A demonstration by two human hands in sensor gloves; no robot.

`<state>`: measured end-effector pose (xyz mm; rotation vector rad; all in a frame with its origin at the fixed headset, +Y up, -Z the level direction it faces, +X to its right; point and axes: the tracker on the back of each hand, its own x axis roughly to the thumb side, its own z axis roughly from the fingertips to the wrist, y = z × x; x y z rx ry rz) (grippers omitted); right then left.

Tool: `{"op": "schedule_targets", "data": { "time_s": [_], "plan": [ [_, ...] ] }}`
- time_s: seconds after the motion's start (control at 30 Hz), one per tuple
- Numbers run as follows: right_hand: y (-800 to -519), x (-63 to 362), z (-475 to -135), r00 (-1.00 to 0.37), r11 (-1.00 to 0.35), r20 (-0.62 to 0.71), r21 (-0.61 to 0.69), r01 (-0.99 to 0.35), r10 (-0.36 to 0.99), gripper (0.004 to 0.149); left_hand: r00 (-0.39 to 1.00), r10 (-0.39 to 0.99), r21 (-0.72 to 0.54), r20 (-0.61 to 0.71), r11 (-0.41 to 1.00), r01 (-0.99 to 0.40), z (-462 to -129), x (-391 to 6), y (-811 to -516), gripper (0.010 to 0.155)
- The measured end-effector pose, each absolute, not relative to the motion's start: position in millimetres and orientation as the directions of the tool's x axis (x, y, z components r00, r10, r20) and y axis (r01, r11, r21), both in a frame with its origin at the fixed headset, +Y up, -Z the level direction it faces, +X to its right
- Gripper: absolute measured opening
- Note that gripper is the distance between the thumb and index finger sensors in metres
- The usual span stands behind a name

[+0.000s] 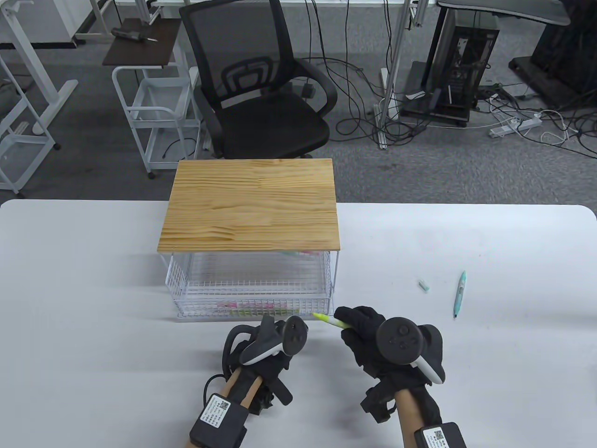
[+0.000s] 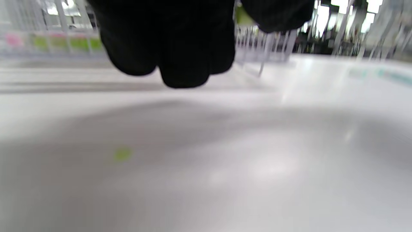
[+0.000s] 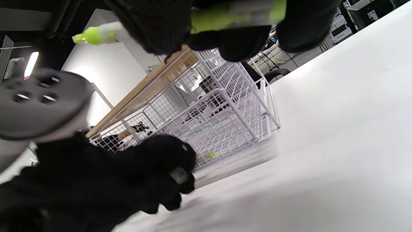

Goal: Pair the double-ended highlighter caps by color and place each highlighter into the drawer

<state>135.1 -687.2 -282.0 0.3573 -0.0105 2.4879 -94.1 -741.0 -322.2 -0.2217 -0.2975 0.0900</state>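
Note:
My right hand (image 1: pixel 357 323) grips a yellow-green highlighter (image 1: pixel 329 320) (image 3: pixel 231 14) just off the table, its tip pointing left at the drawer's right front corner. The white wire drawer (image 1: pixel 308 298) (image 3: pixel 225 129) sits low in a wire frame under a wooden top (image 1: pixel 252 205). Several pink and green highlighters (image 1: pixel 252 306) lie in it. My left hand (image 1: pixel 275 329) (image 3: pixel 161 170) is on the table right in front of the drawer, with its fingers (image 2: pixel 183 48) curled and nothing showing in them. A teal highlighter (image 1: pixel 460 294) and a teal cap (image 1: pixel 424 285) lie apart at the right.
The white table (image 1: pixel 93 303) stretches bare to the left and right of the drawer unit. Behind it stand a black office chair (image 1: pixel 261 93) and a white cart (image 1: pixel 154 121) on the floor.

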Motion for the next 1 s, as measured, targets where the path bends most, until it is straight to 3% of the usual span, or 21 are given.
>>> {"op": "schedule_targets", "data": {
  "time_s": [0.13, 0.47, 1.0],
  "plan": [
    [-688.1, 131.5, -281.8, -0.791, -0.828, 0.262, 0.069, -0.557, 0.554, 0.051, 0.918, 0.293, -0.168, 0.267, 0.952, -0.254, -316.9, -115.3, -715.5, 0.048],
    [-689.7, 132.5, -281.9, -0.812, -0.847, 0.258, 0.055, -0.528, 0.523, 0.051, 0.865, 0.425, -0.116, 0.267, 0.905, -0.409, -309.5, -144.1, -679.5, 0.050],
    [-694.8, 122.1, -280.6, -0.853, -0.894, 0.271, 0.080, -0.441, 0.446, 0.051, 0.841, 0.404, -0.097, 0.360, 0.913, -0.397, -298.9, -130.4, -670.6, 0.050]
  ]
}}
